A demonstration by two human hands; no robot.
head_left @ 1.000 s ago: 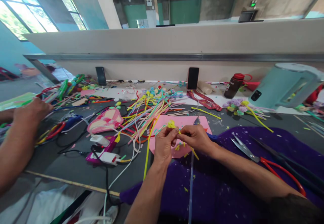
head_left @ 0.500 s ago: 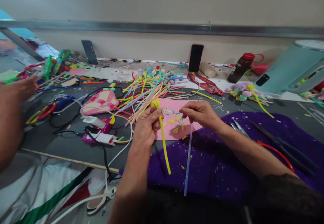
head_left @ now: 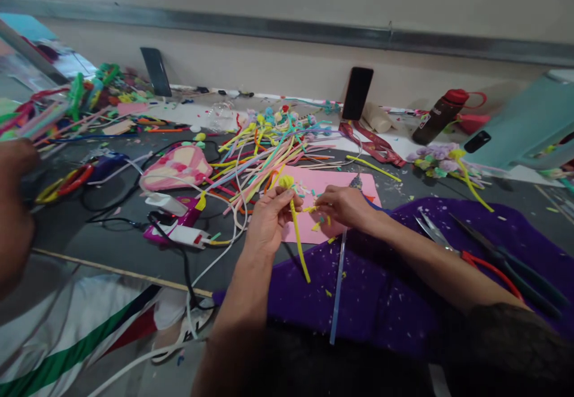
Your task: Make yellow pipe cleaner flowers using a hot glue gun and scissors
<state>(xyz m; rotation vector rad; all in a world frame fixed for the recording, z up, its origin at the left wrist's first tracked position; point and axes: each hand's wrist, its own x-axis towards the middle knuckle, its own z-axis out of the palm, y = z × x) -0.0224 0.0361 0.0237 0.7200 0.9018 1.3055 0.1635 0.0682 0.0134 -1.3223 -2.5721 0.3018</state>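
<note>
My left hand (head_left: 268,217) is closed around a yellow pipe-cleaner flower (head_left: 286,180); its bunched head stands above the fingers and its stem hangs down. Just to the right, my right hand (head_left: 344,207) reaches low over a pink sheet (head_left: 365,177), fingertips pinched beside short yellow clippings (head_left: 316,226). Whatever those fingertips hold is hidden. Behind this hand shows the tip of what looks like a glue gun (head_left: 356,182), mostly covered. A clear glue stick (head_left: 338,289) runs toward me from under the right wrist; its far end is hidden.
Loose pipe cleaners (head_left: 278,152) lie behind the sheet. On the purple cloth (head_left: 385,301) are scissors (head_left: 433,232) and pliers (head_left: 497,253). Cables loop around a power strip (head_left: 192,211) at left. Another person's hand (head_left: 15,205) is at the far left. A bottle (head_left: 442,116) stands behind.
My right hand has moved down and left toward the yellow clippings, and the glue gun tip now shows behind it. My left hand still holds the flower. The view has tilted slightly.
</note>
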